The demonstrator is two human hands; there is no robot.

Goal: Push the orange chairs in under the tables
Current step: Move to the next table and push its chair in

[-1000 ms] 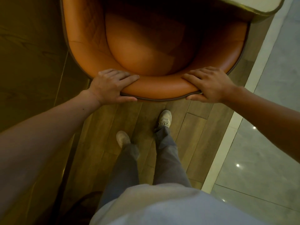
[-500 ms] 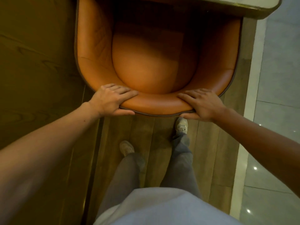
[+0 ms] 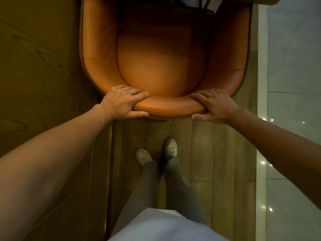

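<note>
**Both hands clamped on the chair's backrest**

The orange chair (image 3: 161, 66) stands on the plank floor (image 3: 217, 153) straight ahead of the person. Its curved back is nearest them and its open front faces away, toward the table edge (image 3: 246, 0) at the top of the view. The front of the seat lies in shadow there. The chair's long axis runs directly away from the person.

The left hand (image 3: 121, 101) grips the left end of the backrest rim, fingers close together and curled over the top, thumb pressed against the outer shell. The right hand (image 3: 215, 106) mirrors it at the right end. Both arms reach forward, nearly straight.

A wood-panelled wall (image 3: 40, 66) runs just beside the chair's left flank. On the right, a strip of plank separates the chair from the pale tiled floor (image 3: 291, 66). Two light shoes (image 3: 171, 148) stand behind the backrest, apart from it.
</note>
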